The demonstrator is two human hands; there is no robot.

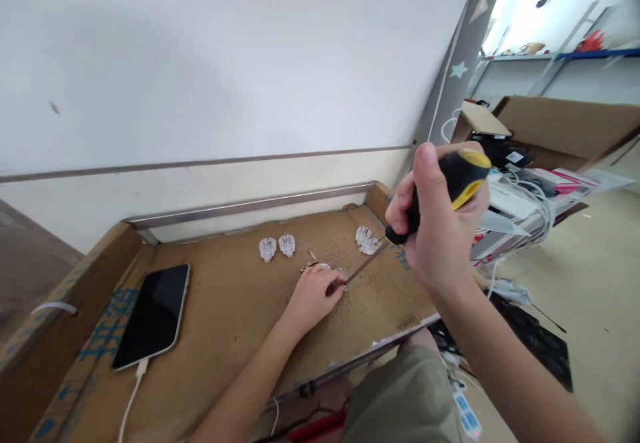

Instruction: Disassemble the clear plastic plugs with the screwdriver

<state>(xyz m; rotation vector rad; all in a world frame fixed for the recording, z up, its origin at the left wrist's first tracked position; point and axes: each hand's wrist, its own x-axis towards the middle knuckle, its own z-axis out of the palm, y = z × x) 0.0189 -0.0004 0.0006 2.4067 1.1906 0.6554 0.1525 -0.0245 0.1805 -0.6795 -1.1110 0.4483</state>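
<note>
In my right hand [445, 223] is a screwdriver [463, 176] with a black and yellow handle, my fingers wrapped round it. Its metal shaft slants down to the left and ends at the fingertips of my left hand [315, 296]. That hand rests low on the cardboard, thumb and fingers closed around a small piece mostly hidden from view. Just behind its knuckles lie small brass-coloured metal parts [311, 263]. Two white plug-shaped pieces [267, 249] with metal pins sit farther back, and more white plug pieces [367, 240] lie to the right.
The cardboard work surface [225, 316] has raised edges and dark specks scattered near the shaft. A phone [153, 316] with a white cable lies at the left. A white wall [225, 63] stands behind. Boxes and tangled cables [530, 196] are piled at the right.
</note>
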